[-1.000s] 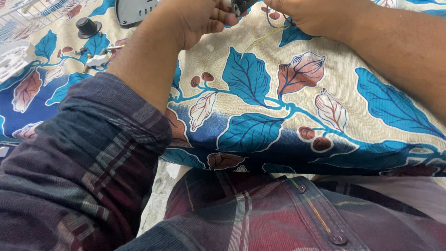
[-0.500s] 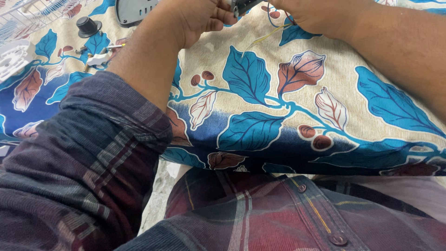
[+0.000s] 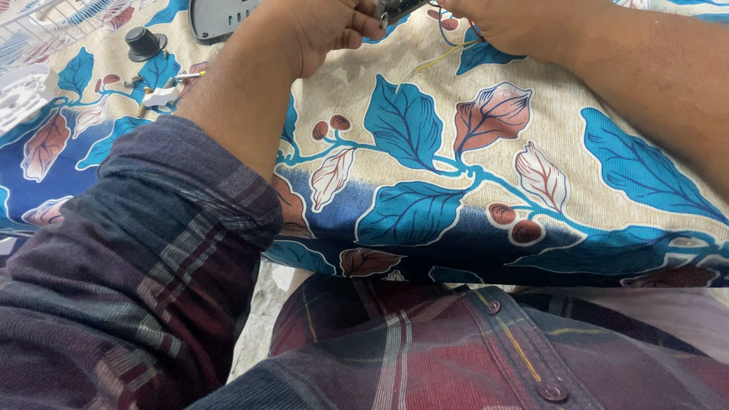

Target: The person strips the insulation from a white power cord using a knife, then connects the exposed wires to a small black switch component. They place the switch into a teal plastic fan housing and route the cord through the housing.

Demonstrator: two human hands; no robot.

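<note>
At the top edge of the head view, my left hand (image 3: 319,30) and my right hand (image 3: 516,26) both grip a small electrical part (image 3: 395,9), mostly cut off by the frame. Thin wires (image 3: 448,49), one yellow, trail from it down onto the leaf-patterned cloth (image 3: 425,182). My left forearm crosses the cloth diagonally, its plaid sleeve pushed up. My right forearm comes in from the right.
At the top left on the cloth lie a black knob (image 3: 143,42), a grey plastic housing (image 3: 220,17), a small white piece (image 3: 159,96) with screws beside it, a white plastic part (image 3: 19,99) and a white wire grille (image 3: 45,23). My plaid shirt fills the bottom.
The view has barely shifted. Both hands stay on the small part at the top edge, with only slight finger movement.
</note>
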